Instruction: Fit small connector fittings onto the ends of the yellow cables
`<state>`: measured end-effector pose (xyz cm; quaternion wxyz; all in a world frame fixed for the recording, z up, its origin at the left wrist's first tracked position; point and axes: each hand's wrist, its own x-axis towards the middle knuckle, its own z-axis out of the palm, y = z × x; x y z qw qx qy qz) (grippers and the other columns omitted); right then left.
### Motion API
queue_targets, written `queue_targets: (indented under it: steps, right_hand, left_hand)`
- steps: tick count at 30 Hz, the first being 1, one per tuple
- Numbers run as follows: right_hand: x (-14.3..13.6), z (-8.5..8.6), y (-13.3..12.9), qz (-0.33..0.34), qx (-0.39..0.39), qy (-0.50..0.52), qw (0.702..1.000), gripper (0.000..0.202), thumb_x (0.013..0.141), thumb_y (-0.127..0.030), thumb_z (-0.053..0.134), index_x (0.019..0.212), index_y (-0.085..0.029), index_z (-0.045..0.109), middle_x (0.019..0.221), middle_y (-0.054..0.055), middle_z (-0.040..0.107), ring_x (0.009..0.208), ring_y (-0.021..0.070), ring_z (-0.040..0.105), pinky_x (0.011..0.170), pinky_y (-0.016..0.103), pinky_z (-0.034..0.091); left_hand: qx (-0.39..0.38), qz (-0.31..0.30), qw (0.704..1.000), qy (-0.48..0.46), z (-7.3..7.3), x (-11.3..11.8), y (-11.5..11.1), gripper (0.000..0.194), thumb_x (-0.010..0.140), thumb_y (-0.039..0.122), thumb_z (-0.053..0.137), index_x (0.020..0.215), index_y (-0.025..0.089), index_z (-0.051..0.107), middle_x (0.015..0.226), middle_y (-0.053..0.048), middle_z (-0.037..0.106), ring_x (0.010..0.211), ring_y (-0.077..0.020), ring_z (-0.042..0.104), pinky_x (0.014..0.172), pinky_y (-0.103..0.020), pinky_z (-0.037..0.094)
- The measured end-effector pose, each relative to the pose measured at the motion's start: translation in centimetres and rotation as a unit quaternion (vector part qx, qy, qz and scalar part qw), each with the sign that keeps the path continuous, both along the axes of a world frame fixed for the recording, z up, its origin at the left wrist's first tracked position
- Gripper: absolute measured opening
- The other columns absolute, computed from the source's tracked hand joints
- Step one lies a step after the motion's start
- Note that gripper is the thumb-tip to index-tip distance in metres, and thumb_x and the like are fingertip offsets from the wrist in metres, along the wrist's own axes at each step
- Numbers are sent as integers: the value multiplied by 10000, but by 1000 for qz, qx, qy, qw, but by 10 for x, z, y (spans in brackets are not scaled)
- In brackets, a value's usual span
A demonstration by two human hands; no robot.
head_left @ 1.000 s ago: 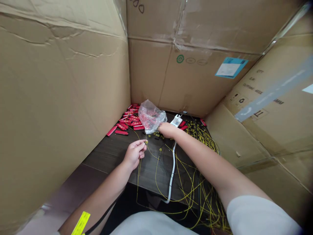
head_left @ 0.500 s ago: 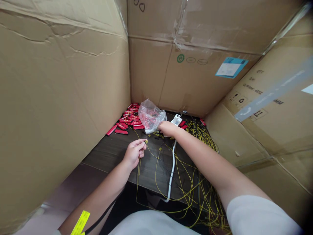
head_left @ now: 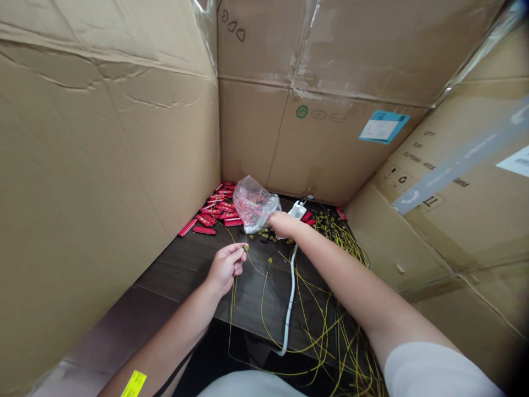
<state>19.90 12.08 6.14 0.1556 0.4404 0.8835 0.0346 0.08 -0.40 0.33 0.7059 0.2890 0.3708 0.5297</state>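
My left hand (head_left: 226,267) pinches a small yellow piece (head_left: 246,247) with a thin yellow wire at its fingertips, above the dark table (head_left: 173,270). My right hand (head_left: 282,224) reaches in at the opening of a clear plastic bag (head_left: 253,205); its fingertips are hidden, so what they hold cannot be made out. Red objects show through the bag. Many red rectangular pieces (head_left: 204,230) lie left of the bag. Small yellow and black bits lie just in front of it, and another yellow piece (head_left: 270,259) with a wire rests on the table between my arms.
Large cardboard boxes stand at the left (head_left: 111,160), the back (head_left: 322,149) and the right (head_left: 413,231). A white power strip (head_left: 297,209) with a thick white cable (head_left: 290,300) sits behind my right wrist. Tangled yellow wires (head_left: 351,242) spread over the right side and hang off the front edge.
The whole view has shifted slightly, with the scene sitting a little lower. Both hands keep nearly the same places and poses over the table.
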Motion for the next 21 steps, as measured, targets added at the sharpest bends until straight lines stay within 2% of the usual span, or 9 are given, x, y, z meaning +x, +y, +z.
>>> queue_targets:
  steps: [8,14,17,21]
  right_hand:
    - [-7,2,5,-52,-2,-24,998,302,725,-131,586,993,-169,719,983,140,690,931,244,656,763,260,483]
    - [-8,9,10,-65,5,-24,998,359,728,-139,584,1073,-183,675,1023,145,674,958,278,641,731,284,482]
    - [-6,9,12,-74,12,-15,997,475,747,-154,579,1219,-207,581,1065,148,658,973,273,635,731,282,477]
    - [-3,5,14,-96,24,-8,995,701,747,-157,578,1411,-205,358,1059,170,649,958,283,638,720,291,472]
  left_hand:
    - [4,-3,1000,0,-3,-1,1,390,626,314,764,934,116,631,591,32,516,396,-7,274,395,-168,184]
    - [5,-4,1000,0,-3,-1,1,387,629,312,762,937,116,632,595,30,517,398,-8,274,397,-169,183]
    - [4,-3,1000,0,-2,-1,1,393,627,312,763,940,115,632,597,31,517,399,-8,278,398,-169,187]
    - [1,-3,1000,1,-2,0,1,396,626,308,762,946,115,631,593,31,517,397,-7,269,397,-169,183]
